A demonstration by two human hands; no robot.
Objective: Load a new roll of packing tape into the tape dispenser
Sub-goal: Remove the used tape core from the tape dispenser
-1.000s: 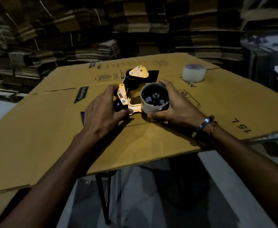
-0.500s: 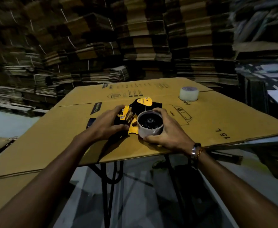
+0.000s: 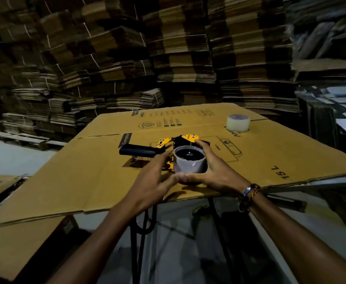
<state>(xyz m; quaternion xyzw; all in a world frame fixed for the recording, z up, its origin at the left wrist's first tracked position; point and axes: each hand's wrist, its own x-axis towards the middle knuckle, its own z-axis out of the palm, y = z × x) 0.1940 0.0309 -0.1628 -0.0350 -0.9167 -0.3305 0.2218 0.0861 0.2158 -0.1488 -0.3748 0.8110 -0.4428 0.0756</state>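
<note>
Low in the frame, both forearms reach up to the bench (image 3: 86, 181), a flattened carton. At centre, the right hand (image 3: 217, 173) wraps its fingers (image 3: 200, 144) around the tape roll (image 3: 189, 161) seated on the yellow-and-black tape dispenser (image 3: 163, 145). The left hand (image 3: 149, 181), blurred, has its fingers spread beside the roll. A second roll (image 3: 238, 123) sits in the upper right, cardboard stacks (image 3: 168, 58) behind.

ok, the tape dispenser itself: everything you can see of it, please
The tape dispenser lies on its side on the flattened cardboard sheet. Black body with yellow plates held by small screws; its black handle points left, untouched. A near-empty grey roll sits on its hub, open end up. The right hand wraps around the roll, fingertips reaching the yellow plate; the blurred left hand is at the roll's left side.
</note>
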